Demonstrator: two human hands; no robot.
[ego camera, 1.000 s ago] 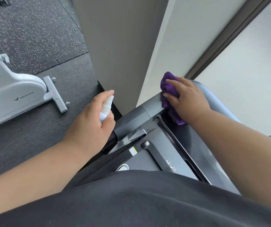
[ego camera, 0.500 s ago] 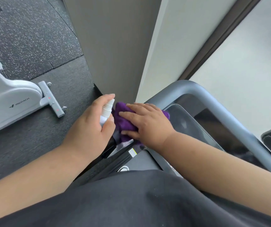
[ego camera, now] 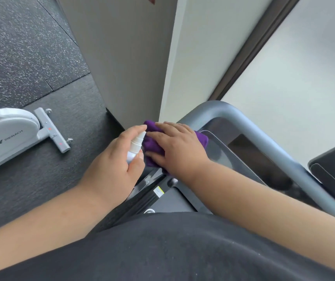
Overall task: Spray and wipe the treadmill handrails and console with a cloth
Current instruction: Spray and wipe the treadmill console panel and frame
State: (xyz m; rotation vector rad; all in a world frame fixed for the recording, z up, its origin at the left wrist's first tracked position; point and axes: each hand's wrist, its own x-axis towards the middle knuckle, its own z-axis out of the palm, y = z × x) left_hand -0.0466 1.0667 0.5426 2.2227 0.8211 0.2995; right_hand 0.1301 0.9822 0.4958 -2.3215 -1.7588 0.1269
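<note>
The right hand (ego camera: 179, 148) hides most of the purple cloth (ego camera: 152, 144); the exercise bike (ego camera: 6, 134) is cut off left.

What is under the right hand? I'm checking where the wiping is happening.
The purple cloth lies under the right hand, over the treadmill's left side. The surface beneath it is covered.

Soft, even daylight fills the scene, brightest on the pale wall (ego camera: 294, 74) at upper right. Shadows are faint. The glossy console (ego camera: 223, 151) shows dull reflections. Wide-angle distortion bends straight lines near the edges. Slight motion blur softens details.
</note>
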